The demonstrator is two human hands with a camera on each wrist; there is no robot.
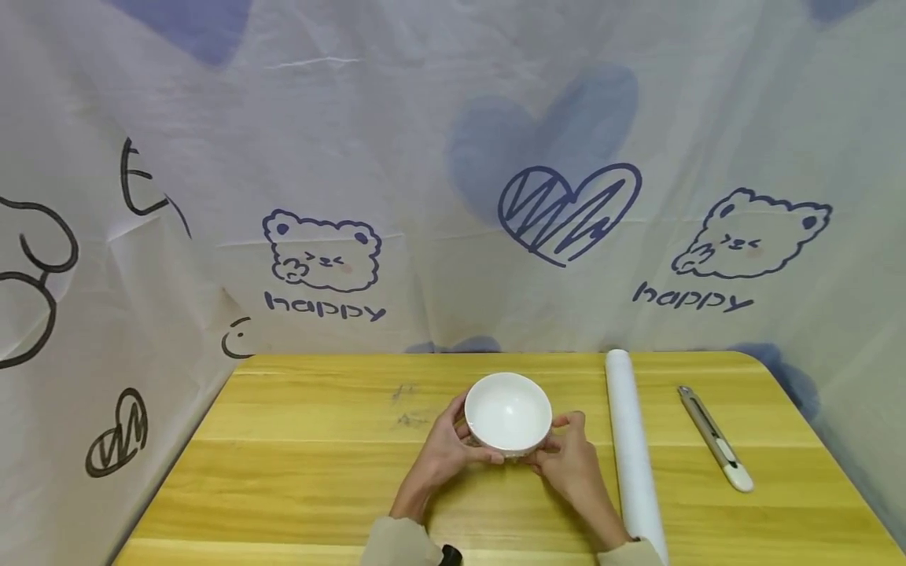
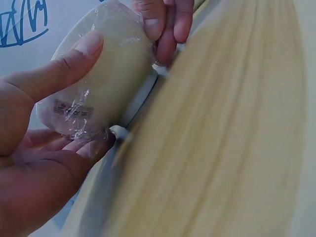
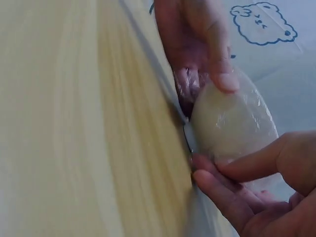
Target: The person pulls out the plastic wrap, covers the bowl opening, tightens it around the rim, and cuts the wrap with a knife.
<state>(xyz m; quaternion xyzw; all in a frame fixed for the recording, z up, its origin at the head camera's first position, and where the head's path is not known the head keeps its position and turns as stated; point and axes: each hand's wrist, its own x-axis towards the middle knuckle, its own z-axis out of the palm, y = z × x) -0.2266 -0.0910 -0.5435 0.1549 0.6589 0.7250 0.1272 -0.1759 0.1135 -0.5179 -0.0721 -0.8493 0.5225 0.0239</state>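
Observation:
A white bowl (image 1: 508, 413) is held up between both hands over the wooden table (image 1: 297, 456), its inside facing the head camera. Clear, crinkled plastic film (image 3: 247, 101) covers its outside, and a small printed label (image 2: 73, 109) shows through in the left wrist view. My left hand (image 1: 449, 448) grips the bowl's left side, thumb on the outer wall and fingers underneath. At the right side, the thumb and fingertips of my right hand (image 1: 569, 460) pinch the wrapped bowl near its base. Whether they hold film alone or the bowl too, I cannot tell.
Right of the hands, a long white roll (image 1: 632, 448) lies from the table's back edge towards the front, close to the right forearm. Farther right rests a utility knife (image 1: 716, 439) with a white end. A printed cloth (image 1: 425, 157) hangs behind the table and along its sides.

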